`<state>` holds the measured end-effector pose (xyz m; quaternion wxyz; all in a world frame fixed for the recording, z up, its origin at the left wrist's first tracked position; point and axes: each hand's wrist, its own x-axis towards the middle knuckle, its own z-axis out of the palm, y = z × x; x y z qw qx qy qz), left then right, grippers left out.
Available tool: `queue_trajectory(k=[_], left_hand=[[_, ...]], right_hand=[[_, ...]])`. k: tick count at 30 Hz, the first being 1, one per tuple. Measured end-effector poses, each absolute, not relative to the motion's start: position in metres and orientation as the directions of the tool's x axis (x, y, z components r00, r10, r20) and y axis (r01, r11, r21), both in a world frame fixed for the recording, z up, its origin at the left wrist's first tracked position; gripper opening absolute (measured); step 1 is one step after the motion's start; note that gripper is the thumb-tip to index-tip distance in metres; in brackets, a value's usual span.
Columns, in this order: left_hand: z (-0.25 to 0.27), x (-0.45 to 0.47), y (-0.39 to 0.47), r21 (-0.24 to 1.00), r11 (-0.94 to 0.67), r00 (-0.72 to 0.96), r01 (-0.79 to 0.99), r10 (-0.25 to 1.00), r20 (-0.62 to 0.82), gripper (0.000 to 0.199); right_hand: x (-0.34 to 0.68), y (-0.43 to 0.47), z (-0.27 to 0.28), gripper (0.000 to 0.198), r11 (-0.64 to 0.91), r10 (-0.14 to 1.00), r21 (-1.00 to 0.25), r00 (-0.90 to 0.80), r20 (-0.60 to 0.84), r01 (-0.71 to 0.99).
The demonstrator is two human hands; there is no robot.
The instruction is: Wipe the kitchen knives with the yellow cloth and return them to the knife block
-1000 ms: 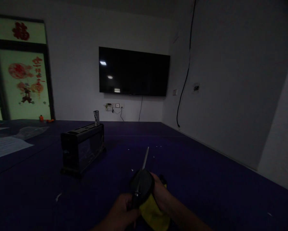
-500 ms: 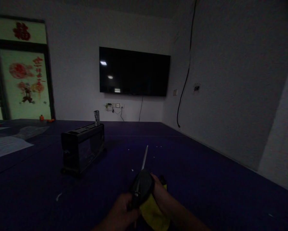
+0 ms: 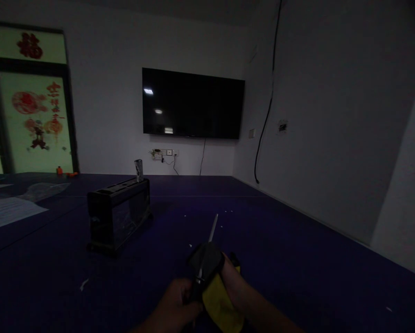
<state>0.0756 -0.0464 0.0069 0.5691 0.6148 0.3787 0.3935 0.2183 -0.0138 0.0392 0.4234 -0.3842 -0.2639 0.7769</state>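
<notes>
My left hand (image 3: 174, 303), at the bottom centre, is closed round the dark handle of a tool with a long thin metal shaft (image 3: 213, 229). The shaft points up and away from me, tilted a little right; its exact kind is too dark to tell. A cloth (image 3: 221, 303), yellow on one side and dark grey on the other, lies folded about the shaft. My right hand (image 3: 231, 277) is closed on this cloth from the right. Most of its fingers are hidden behind the cloth. Something small and dark shows just beyond the right hand.
On the dark blue table (image 3: 180, 203) stands a black box-shaped device (image 3: 119, 215) with a small patterned cylinder (image 3: 138, 170) on top. Papers (image 3: 11, 212) and clear plastic (image 3: 44, 190) lie at left. Small white scraps dot the surface. A television (image 3: 193, 104) hangs behind.
The shaft's tip has tipped slightly to the right and down. The grey part of the cloth has shifted a little with my right hand. My left hand stays nearly in place.
</notes>
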Motion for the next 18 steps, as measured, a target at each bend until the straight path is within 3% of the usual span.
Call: queue_trajectory(k=[5,18], left_hand=[[0.011,0.075,-0.047,0.999,-0.039,0.413,0.032,0.911,0.022,0.022],[0.019,0.078,-0.050,0.996,-0.052,0.419,0.076,0.908,0.015,0.019]], right_hand=[[0.218,-0.013,0.041,0.034,-0.520,0.851,-0.735,-0.338,-0.402,-0.435],[0.222,-0.004,0.027,0.027,-0.208,0.975,-0.863,-0.173,-0.143,-0.461]])
